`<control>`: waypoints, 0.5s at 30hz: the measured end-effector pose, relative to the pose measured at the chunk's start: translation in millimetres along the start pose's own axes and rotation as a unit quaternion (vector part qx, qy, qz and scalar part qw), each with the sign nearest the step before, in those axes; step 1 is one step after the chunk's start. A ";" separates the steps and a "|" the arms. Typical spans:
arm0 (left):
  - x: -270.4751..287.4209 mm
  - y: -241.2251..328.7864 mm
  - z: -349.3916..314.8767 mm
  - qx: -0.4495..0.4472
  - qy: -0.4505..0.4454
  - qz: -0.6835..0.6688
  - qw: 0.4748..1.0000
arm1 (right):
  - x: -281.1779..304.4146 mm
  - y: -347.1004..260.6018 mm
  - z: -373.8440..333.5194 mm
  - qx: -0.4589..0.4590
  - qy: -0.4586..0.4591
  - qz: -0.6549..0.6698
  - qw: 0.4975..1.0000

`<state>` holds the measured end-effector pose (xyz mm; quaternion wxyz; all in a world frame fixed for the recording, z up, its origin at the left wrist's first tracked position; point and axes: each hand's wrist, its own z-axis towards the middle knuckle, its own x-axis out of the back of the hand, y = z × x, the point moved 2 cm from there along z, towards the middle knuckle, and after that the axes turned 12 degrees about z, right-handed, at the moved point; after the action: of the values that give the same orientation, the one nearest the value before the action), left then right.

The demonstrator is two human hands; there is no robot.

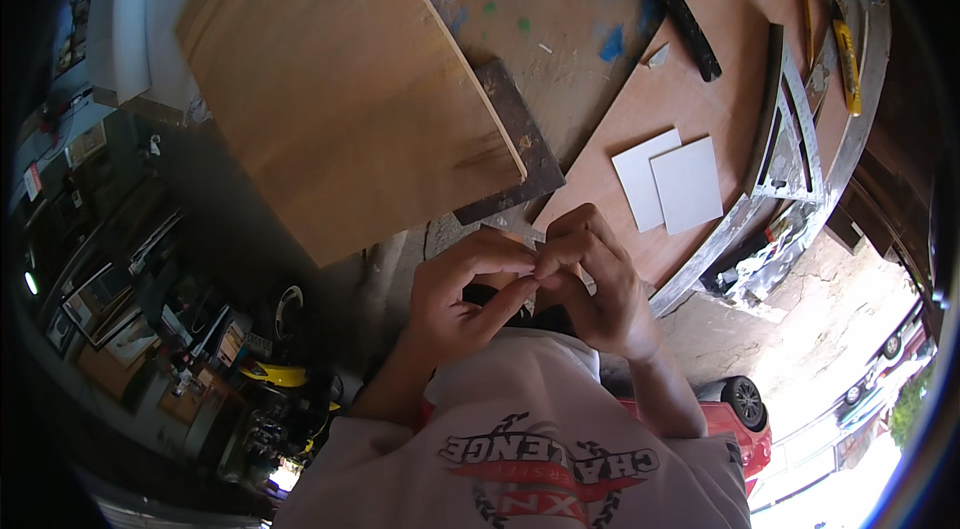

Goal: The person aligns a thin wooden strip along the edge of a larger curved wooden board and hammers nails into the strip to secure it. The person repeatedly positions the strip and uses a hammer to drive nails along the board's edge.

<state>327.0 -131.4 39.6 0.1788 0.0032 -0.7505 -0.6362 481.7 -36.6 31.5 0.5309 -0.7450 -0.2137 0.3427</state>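
Observation:
My left hand [470, 284] and my right hand [592, 281] meet in front of my shirt, near the table's front edge. Thumb and fingertips of each hand are pinched together and touch the other hand's. Whatever lies between the fingertips is too small or too hidden to make out. Two white square tiles [688, 184] lie partly overlapped on a thin brown board [600, 169], just beyond my right hand. A large wooden panel [350, 89] lies beyond my left hand, over a dark flat plate [530, 134].
On the right side of the board are a grey metal triangle square [790, 124], a yellow utility knife [847, 64] and a pencil [806, 19]. A hammer-like tool with a black end [692, 34] lies farther back, beside a small pale shard [658, 55]. A motorcycle [285, 374] stands at lower left.

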 end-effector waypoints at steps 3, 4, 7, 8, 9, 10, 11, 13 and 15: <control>-3.3 -0.2 -5.3 0.001 0.009 0.010 1.000 | 1.1 2.6 -4.9 0.000 -0.009 0.002 1.000; -3.3 1.2 -6.3 -0.004 0.011 0.026 1.000 | 2.2 1.0 -4.0 0.015 -0.023 0.000 1.000; 2.7 0.3 -2.0 0.014 0.059 0.090 0.994 | 17.3 -9.2 9.0 0.052 -0.013 -0.094 0.994; 6.6 -2.7 3.3 0.006 0.093 0.131 0.987 | 26.5 -13.4 14.9 0.047 0.020 -0.191 0.980; 10.8 -6.3 8.9 -0.003 0.129 0.169 0.977 | 39.6 -11.9 31.5 0.107 0.088 -0.258 0.956; 14.8 -11.1 15.5 -0.011 0.159 0.203 0.966 | 55.5 -14.4 43.1 0.107 0.157 -0.364 0.912; 18.3 -17.2 22.9 -0.022 0.189 0.233 0.954 | 71.5 -13.6 60.6 0.123 0.196 -0.492 0.839; 20.4 -26.3 31.7 -0.039 0.217 0.276 0.936 | 94.5 -8.6 86.1 0.180 0.244 -0.575 0.760; 18.5 -32.5 36.9 -0.052 0.212 0.308 0.926 | 108.8 3.7 103.0 0.170 0.248 -0.626 0.720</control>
<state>292.4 -106.8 8.7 0.5207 -0.1020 -0.6251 -0.5725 478.8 102.7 -23.6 0.7760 -0.3971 -0.4306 -0.2339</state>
